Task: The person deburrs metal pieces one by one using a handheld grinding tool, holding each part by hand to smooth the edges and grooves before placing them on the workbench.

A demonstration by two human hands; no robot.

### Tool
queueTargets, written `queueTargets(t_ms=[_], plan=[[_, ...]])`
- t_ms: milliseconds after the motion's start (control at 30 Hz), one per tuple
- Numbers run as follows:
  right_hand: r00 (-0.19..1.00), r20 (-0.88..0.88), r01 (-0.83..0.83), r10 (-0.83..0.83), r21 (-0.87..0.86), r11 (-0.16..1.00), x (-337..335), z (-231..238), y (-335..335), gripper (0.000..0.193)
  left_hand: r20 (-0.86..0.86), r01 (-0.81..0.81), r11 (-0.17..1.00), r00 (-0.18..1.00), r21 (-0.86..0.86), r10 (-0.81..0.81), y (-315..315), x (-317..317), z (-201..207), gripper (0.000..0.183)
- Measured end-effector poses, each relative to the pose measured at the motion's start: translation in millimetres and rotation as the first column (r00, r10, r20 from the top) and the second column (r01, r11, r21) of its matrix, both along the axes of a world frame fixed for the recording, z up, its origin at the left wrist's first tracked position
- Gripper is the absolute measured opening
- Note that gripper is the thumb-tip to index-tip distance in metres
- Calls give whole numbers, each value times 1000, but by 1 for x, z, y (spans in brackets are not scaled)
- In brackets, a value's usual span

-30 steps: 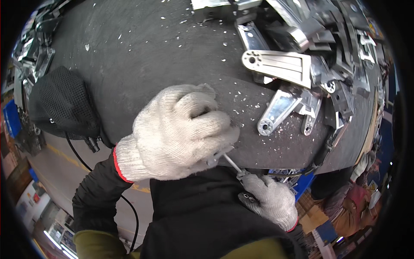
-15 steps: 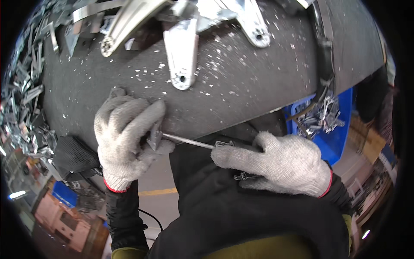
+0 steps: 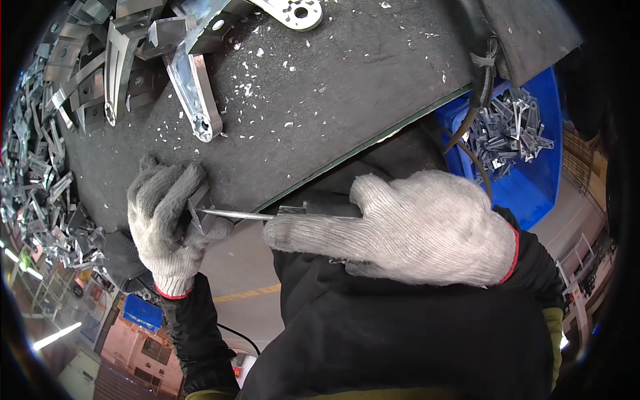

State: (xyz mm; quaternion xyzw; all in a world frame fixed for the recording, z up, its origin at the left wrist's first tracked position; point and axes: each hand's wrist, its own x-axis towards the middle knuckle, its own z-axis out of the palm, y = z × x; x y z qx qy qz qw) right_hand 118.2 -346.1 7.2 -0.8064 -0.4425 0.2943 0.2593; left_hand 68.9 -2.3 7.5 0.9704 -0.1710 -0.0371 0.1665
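My left hand [image 3: 167,230], in a grey-white knit glove with a red cuff, is at the table's near edge. A small angular metal part [image 3: 196,208] is pinched between its thumb and fingers, which partly hide it. My right hand [image 3: 410,227], gloved the same way, is closed around a slim hand tool. The tool's thin metal shaft [image 3: 241,215] points left along the index finger, its tip at the metal part. The fingers cover most of the handle, so I cannot tell the tool's exact kind.
Cast metal brackets [image 3: 195,100] lie on the dark tabletop [image 3: 333,113] among bright shavings. More metal parts [image 3: 30,170] are heaped along the left. Off the table's right edge, a blue bin [image 3: 533,193] holds small metal pieces. A dark hose [image 3: 481,80] hangs near it.
The view has shifted, so the brackets appear farther left and the blue bin shows more fully. My right hand has come slightly nearer my left. Both grips are kept.
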Motion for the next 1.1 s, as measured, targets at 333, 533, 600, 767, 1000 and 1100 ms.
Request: queueTargets(t_ms=[333, 533, 600, 767, 1000, 1100], plan=[[977, 214, 10, 15, -113, 994, 2, 4, 24, 63, 69, 4, 999, 998, -43, -1, -7, 8, 0, 65], [898, -275, 40, -344, -726, 687, 26, 38, 64, 48, 101, 27, 991, 995, -134, -14, -10, 14, -5, 67], [969, -219, -61, -115, -663, 746, 24, 43, 69, 53, 114, -19, 990, 993, -136, 34, -8, 9, -5, 66], [806, -592, -232, -28, -357, 905, 43, 25, 67, 76, 97, -50, 975, 993, -215, 72, -4, 5, -9, 60], [648, -713, 74, -267, -290, 954, 7, 15, 48, 97, 181, -17, 957, 981, -289, 72, -3, 9, -15, 61], [714, -613, 97, -338, -391, 915, -9, 3, 54, 92, 215, -26, 956, 972, -291, 92, 0, 4, -18, 59]])
